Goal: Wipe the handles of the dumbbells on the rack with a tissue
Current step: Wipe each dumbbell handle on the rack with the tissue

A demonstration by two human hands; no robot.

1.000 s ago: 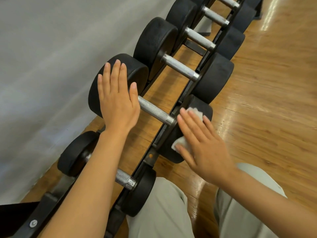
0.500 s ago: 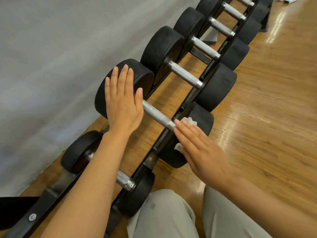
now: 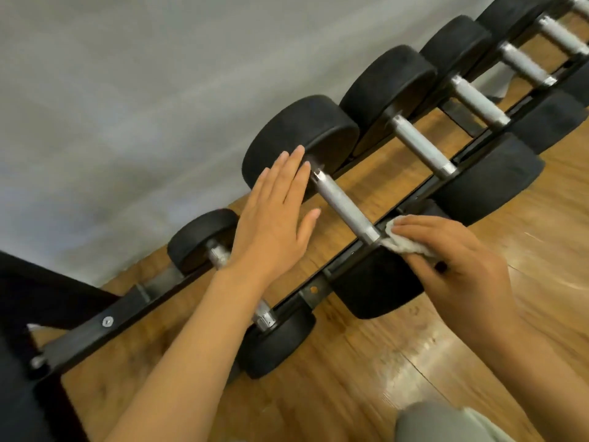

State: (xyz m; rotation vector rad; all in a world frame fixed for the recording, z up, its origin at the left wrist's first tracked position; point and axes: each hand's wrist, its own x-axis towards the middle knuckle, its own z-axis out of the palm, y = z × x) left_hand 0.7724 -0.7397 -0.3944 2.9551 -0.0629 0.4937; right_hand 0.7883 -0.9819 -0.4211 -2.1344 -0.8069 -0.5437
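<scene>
Two hands are working on one dumbbell: the left hand (image 3: 274, 215), fingers straight and together, is resting against its far black head (image 3: 302, 135); the right hand (image 3: 452, 260) is pinching a white tissue (image 3: 403, 242) at the handle's (image 3: 342, 202) near end.

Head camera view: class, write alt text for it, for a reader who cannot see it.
A person's right hand holds a white tissue at the near end of a dumbbell's metal handle, while the open left hand rests flat against that dumbbell's far black weight. More dumbbells sit on a black rack above a wooden floor.
</scene>
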